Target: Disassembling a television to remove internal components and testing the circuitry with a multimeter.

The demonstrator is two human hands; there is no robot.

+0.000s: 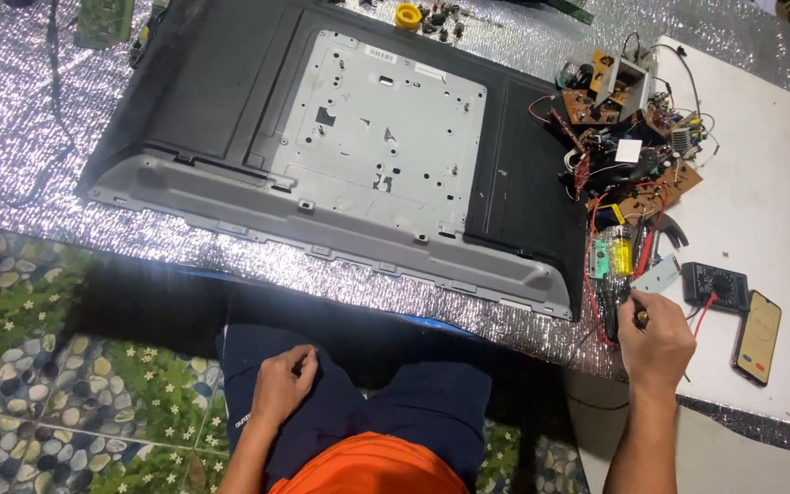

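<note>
The left hand (282, 382) is being rested, loosely curled and empty, on a dark-trousered thigh. The flat-panel television back (349, 155) is being carried face-down by the foil-covered counter (20, 155). A thin probe (637, 314) is being pinched in the right hand (656, 346), beside circuit boards (628, 137), multimeter (715, 285) and phone (758, 336).

A phone (758, 336) is laid flat at the right table edge, its rectangular screen lit yellow-orange with two round spots. A dark meter (716, 286) is seen just beside it; its display cannot be made out. A narrow white label (380, 54) is stuck near the top of the grey metal plate (386, 128).
</note>
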